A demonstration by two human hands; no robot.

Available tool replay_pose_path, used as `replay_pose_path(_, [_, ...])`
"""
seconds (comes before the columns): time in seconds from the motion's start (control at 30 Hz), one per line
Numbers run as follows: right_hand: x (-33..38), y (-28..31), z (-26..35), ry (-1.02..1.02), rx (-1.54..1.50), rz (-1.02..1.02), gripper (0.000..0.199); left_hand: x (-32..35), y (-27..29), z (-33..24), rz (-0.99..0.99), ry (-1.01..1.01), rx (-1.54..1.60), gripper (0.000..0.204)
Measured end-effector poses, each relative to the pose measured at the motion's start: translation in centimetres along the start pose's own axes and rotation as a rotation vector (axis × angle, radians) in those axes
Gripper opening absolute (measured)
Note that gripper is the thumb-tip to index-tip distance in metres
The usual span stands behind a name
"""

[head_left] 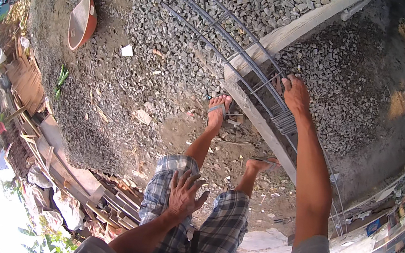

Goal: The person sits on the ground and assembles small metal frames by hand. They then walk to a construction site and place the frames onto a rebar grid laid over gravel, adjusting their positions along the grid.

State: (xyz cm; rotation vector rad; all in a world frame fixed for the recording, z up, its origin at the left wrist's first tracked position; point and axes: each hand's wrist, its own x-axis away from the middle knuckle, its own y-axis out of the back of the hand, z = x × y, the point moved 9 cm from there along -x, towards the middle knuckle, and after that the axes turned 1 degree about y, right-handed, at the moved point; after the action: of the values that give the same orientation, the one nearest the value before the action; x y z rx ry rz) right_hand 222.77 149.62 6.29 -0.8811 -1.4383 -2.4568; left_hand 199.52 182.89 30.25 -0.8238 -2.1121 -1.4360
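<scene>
My left hand (186,195) lies with its fingers spread on my left knee, on the checked shorts, and holds nothing. A long rebar cage (198,17), made of steel bars with cross ties, runs from the upper left down to the right across a plank frame. My right hand (297,94) is at this cage, its fingers curled at a tie by the near-right bar; the palm side is hidden. Just below that hand, several square stirrups (284,122) sit bunched closely together around the bars.
Pale planks (264,130) form a corner beneath the cage, beside grey gravel (339,68). My sandalled feet (218,109) stand on stony ground next to the plank. An orange scoop-shaped basin (83,20) lies at the upper left. Piled scrap wood (68,169) lies at the left.
</scene>
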Motion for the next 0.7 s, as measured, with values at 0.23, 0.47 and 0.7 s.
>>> replay_pose_path(0.23, [3.8,3.6,0.8,-0.013,-0.040,-0.325,0.047,-7.3,2.6,3.1,-0.189,0.090,0.202,0.030])
replay_pose_path(0.47, [22.9,-1.8,5.9,-0.064,-0.434,-0.159,0.045,-32.2,10.1,-1.1,-0.451,-0.126,0.278,0.031])
replay_pose_path(0.7, [42.5,-10.3,2.0,-0.411,-0.449,0.233,0.044,-39.6,8.3,-5.1,-0.387,-0.182,0.100,0.023])
